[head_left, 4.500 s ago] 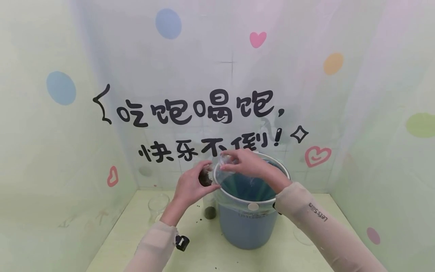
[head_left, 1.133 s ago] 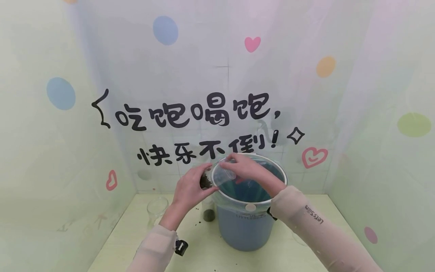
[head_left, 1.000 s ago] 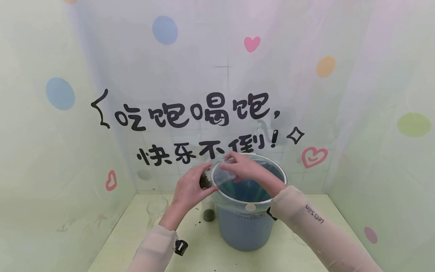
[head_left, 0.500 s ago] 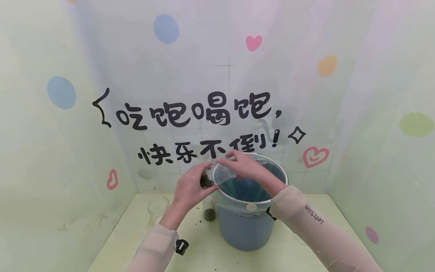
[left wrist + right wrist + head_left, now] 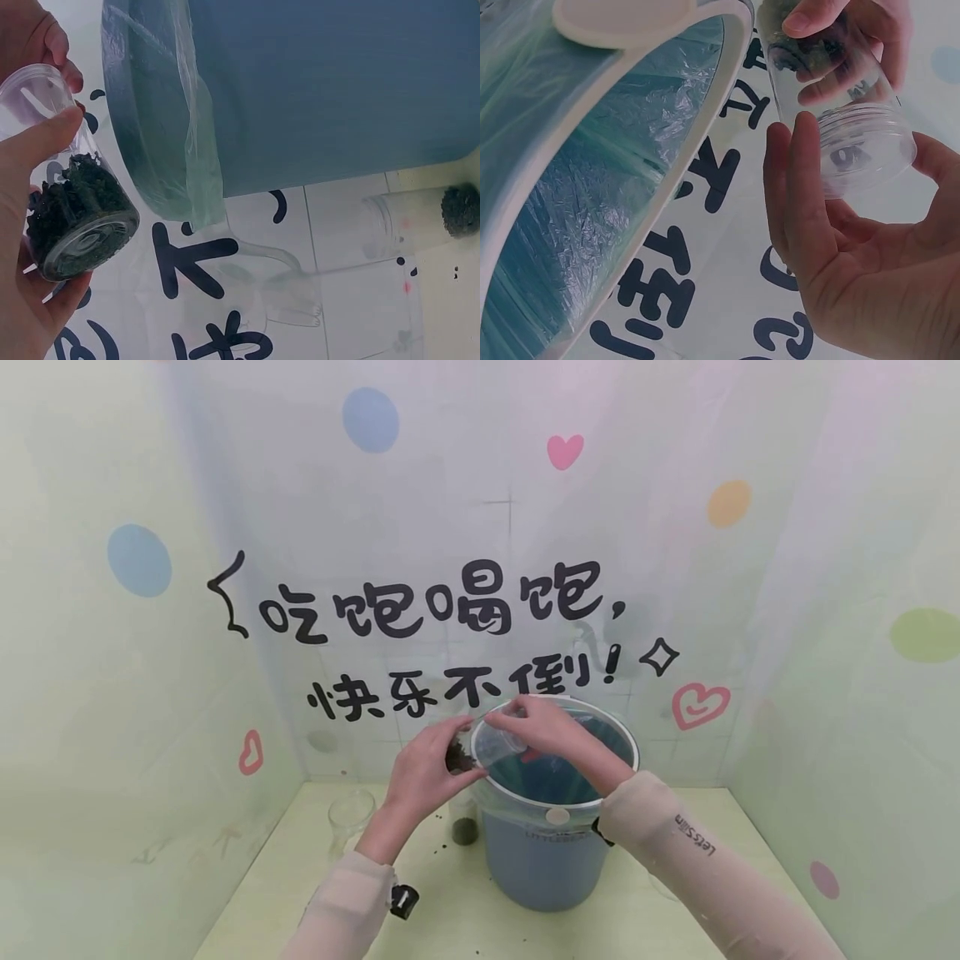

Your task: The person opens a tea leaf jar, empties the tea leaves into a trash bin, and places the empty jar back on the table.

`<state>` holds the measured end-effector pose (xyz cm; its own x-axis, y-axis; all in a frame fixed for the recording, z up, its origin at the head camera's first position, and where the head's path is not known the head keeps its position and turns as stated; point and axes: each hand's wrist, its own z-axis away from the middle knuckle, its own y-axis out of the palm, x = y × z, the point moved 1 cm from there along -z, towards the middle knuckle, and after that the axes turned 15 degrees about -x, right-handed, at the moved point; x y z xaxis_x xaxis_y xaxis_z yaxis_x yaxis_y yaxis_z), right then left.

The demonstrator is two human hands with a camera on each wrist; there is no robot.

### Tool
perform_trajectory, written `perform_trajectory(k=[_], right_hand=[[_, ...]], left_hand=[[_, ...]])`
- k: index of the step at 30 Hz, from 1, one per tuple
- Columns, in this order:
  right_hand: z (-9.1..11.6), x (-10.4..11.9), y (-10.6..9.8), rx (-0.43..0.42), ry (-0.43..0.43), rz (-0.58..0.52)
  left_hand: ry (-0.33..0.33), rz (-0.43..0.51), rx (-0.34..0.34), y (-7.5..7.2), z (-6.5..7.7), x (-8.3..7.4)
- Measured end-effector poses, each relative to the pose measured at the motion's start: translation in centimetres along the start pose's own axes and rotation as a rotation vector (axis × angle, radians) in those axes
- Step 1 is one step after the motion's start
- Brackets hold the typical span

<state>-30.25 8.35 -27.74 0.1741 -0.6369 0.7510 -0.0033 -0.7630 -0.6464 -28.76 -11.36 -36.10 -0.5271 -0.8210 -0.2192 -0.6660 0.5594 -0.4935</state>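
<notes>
My left hand (image 5: 427, 768) grips a clear plastic jar (image 5: 82, 217), its fingers and thumb wrapped round the body. Dark, crinkled dried leaves (image 5: 79, 187) lie toward the base; the jar is tilted, its mouth end pointing right in the head view. At that end, my right hand (image 5: 551, 727) holds the clear threaded part with curled fingers and thumb. I cannot tell whether that end is a lid or the bare mouth. Both hands are over the left rim of a blue bucket (image 5: 547, 860), which has a pale green bag liner (image 5: 630, 142).
A second clear jar with dark contents (image 5: 464, 831) stands left of the bucket. Farther left is a clear glass vessel (image 5: 351, 810). Dark crumbs dot the pale table (image 5: 420, 918). A faint clear round thing (image 5: 663, 887) lies right of the bucket. Printed sheeting (image 5: 420, 510) encloses the space.
Since the oldest frame, my right hand has come down onto the jar's mouth end. In the last second its fingers shift position around that end; my left hand keeps its grip.
</notes>
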Motion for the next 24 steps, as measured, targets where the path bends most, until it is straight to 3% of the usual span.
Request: perform_trajectory(k=[19,24], right_hand=[[-0.2,-0.2,-1.1,0.108,-0.116,-0.053],[0.2,0.1,-1.2,0.112,-0.093,-0.036]], left_hand=[[-0.033,-0.005,0.048,-0.1,-0.1,-0.1],[-0.034,-0.004,0.049,-0.2,0.0,0.0]])
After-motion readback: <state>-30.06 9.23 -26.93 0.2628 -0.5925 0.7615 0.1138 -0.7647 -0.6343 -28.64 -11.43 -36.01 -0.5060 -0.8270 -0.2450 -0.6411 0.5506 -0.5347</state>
